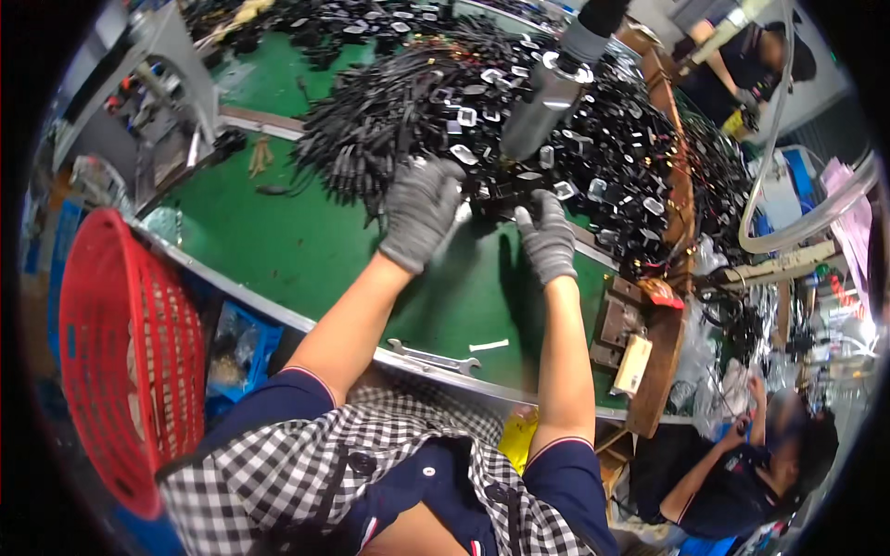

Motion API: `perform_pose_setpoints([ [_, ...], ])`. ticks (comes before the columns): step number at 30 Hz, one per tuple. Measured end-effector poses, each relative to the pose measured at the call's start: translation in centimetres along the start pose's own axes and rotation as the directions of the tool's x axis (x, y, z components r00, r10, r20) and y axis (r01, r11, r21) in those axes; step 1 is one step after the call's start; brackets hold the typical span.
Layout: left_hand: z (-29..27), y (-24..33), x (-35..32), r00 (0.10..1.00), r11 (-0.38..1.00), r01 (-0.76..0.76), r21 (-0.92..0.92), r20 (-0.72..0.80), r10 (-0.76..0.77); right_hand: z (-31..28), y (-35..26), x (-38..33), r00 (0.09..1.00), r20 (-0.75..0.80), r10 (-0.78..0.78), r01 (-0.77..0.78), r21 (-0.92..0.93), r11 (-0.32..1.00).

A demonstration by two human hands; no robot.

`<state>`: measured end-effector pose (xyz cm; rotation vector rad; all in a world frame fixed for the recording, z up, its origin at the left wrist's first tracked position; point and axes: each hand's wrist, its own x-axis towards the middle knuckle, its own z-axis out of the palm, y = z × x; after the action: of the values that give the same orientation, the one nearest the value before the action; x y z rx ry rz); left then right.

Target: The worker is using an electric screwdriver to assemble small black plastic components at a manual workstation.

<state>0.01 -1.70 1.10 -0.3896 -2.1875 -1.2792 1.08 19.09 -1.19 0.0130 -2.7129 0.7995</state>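
Note:
Both my hands wear grey knit gloves and are raised over the green bench, side by side. My left hand (422, 213) is closed, its fingers curled at the edge of the pile; what they hold is hidden. My right hand (549, 239) pinches a small black part (501, 200) between thumb and fingers. Just above this part hangs a grey cylindrical power tool (542, 109), its lower end pointing down at it. Behind my hands lies a big heap of black cables (371, 125) mixed with black plastic pieces that have pale square frames.
An open-ended wrench (434, 359) and a white strip (489, 346) lie by the bench's front edge. A red basket (130, 361) stands at the left. Wooden boards (669, 357) border the right. Two co-workers (742, 473) are at the right, one near, one far.

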Motion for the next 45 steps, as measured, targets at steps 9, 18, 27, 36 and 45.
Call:
perform_pose_setpoints([
  [9,-4.6,-4.0,3.7,0.877,0.704,0.093,0.704,0.277,-0.393,1.9,-2.7,-5.4,0.976,-0.142,-0.166,0.173,0.038,0.984],
  [18,-4.8,-1.7,2.8,0.815,0.898,0.438,0.029,0.410,-0.411,0.1,-3.2,-5.8,0.999,-0.039,-0.018,0.026,0.209,0.978],
  [27,-1.3,6.8,-8.4,0.436,0.983,0.057,-0.174,0.890,0.132,-4.3,-5.1,-6.7,0.869,0.411,-0.276,-0.294,0.877,0.379],
  [36,0.7,2.6,-5.3,0.819,0.968,-0.227,-0.111,0.516,0.251,-4.4,-0.8,-6.7,0.985,0.039,0.171,-0.171,0.024,0.985],
  [45,-0.1,3.4,-3.7,0.492,0.634,0.763,-0.122,0.747,-0.447,-1.5,-5.6,-7.3,0.924,-0.185,-0.334,0.365,0.170,0.915],
])
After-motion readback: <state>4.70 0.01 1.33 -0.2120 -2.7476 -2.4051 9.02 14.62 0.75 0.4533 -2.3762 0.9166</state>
